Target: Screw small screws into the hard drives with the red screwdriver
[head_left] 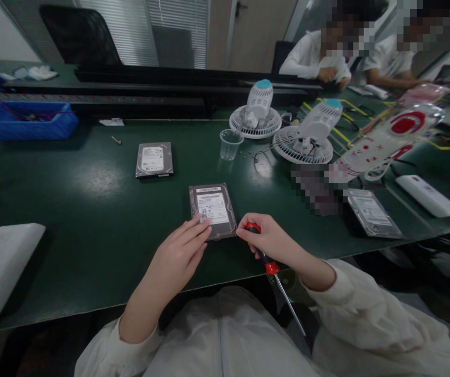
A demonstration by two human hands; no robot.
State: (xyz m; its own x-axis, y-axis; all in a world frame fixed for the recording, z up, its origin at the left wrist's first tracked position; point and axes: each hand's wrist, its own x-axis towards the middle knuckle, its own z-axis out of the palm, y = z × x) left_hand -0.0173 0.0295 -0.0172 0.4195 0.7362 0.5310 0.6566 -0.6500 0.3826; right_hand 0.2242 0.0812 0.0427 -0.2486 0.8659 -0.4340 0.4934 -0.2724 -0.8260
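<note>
A hard drive [212, 207] lies label up on the green table in front of me. My left hand [183, 246] rests its outstretched fingertips on the drive's lower left part. A screwdriver with a red and black handle [266, 257] is held in my right hand [266, 235], its metal shaft pointing back toward my body. The thumb and index finger of that hand meet at the drive's lower right corner; whether something small is between them I cannot make out. Farther back, to the left, lies a second hard drive [154, 159].
A clear plastic cup [230, 145] stands beyond the drive, near two white fan units [256, 102]. Another hard drive [373, 212] and a white case [429, 195] lie right. A blue bin [32, 123] and white box [4, 267] are left. Co-workers sit across.
</note>
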